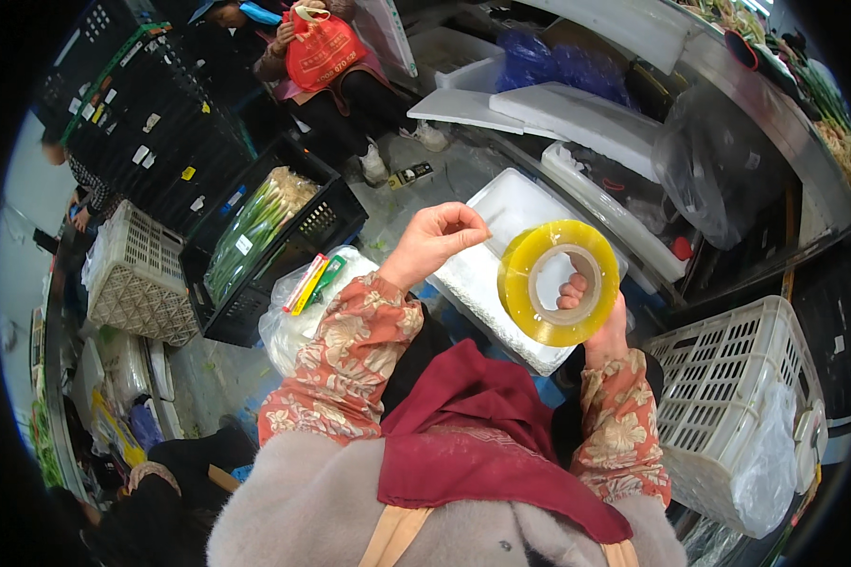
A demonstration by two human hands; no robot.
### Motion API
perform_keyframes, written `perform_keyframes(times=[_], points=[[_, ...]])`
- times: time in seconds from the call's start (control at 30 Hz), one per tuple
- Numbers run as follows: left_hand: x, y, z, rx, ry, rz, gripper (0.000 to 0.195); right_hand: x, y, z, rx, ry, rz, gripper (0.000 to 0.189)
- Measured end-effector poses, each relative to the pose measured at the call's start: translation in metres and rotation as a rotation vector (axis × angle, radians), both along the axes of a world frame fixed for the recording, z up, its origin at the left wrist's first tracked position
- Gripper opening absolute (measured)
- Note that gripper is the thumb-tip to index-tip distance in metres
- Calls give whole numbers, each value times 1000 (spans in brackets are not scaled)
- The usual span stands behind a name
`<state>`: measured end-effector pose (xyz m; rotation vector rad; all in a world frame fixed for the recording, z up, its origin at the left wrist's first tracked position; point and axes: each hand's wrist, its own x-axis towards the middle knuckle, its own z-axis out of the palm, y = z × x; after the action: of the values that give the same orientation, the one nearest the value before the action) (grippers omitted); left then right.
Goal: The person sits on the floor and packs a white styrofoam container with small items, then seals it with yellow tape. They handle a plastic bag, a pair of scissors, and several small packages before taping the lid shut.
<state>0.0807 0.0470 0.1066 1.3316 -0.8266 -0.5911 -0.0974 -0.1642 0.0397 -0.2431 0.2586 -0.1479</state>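
My right hand [610, 327] grips a large roll of yellowish clear packing tape [516, 283], with fingertips curled through its cardboard core [536, 292]. Thumb and forefinger of my left hand [436, 237] meet in a pinch, to the left of the roll and apart from it. Whether a clear tape end lies in that pinch cannot be made out. Below both hands stands a white foam box [461, 273], partly hidden by the roll. A plastic bag [284, 337] by my left forearm carries a green-handled tool [328, 276] and a red-and-yellow packet [305, 283].
Left, a black crate [326, 230] holds bagged spring onions [259, 227]; a pale plastic basket [142, 269] stands beyond. A white basket [727, 375] is close on my right. Foam sheets [574, 117] lie ahead. A seated person holds a red bag [324, 49]; another person [89, 188] is far left.
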Motion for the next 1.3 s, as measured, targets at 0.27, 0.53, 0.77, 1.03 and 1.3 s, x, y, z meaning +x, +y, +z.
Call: perform_keyframes(times=[0.27,0.53,0.77,1.03,1.3], points=[[11,41,-22,-13,241,-136,42,-10,-10,-5,-144,-39,-94,26],[-81,8,-64,44,681,-156,53,-16,16,-3,-1123,215,-432,21],[-107,4,-79,318,694,209,59,-10,52,-14,-1132,127,-590,21],[-100,22,-74,-283,1274,-36,48,-17,82,-33,-1709,-141,-388,20],[-66,93,-93,-269,1063,423,47,7,86,-95,-1662,236,-229,35]])
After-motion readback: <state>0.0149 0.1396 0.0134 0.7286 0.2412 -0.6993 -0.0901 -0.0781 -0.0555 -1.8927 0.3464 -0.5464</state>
